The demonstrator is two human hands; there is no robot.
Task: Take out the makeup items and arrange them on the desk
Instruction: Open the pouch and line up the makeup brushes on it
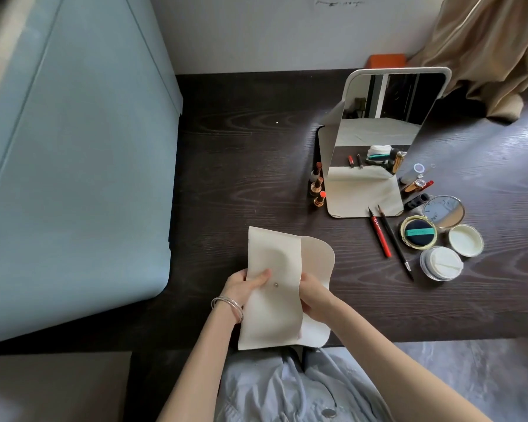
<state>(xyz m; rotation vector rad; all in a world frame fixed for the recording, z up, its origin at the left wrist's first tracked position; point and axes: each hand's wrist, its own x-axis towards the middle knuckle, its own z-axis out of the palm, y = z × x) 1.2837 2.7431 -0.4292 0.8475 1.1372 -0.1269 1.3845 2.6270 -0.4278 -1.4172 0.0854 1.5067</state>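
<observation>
While both hands grip it at the near edge of the dark wood-grain tabletop [241, 166], the flat cream leather pouch [272, 300] lies with its rounded flap open to the right. The left hand [246, 284], a silver bangle [227, 306] on its wrist, pinches the pouch's left edge with the thumb on top near the metal snap; the right hand [313, 296] is closed on the flap side, its fingertips hidden inside the opening. Beyond the pouch and to its left the tabletop is bare up to the pale blue cabinet [73, 178]. Farther right lie a red pencil [380, 236] and a black liner pen [395, 242] side by side, then an open gold cushion compact [419, 233], a clear jar of white pads [441, 263] and its cream lid [465, 240]. Behind them stands a white-framed mirror [378, 138], three uncapped lipsticks [317, 187] upright at its left.
</observation>
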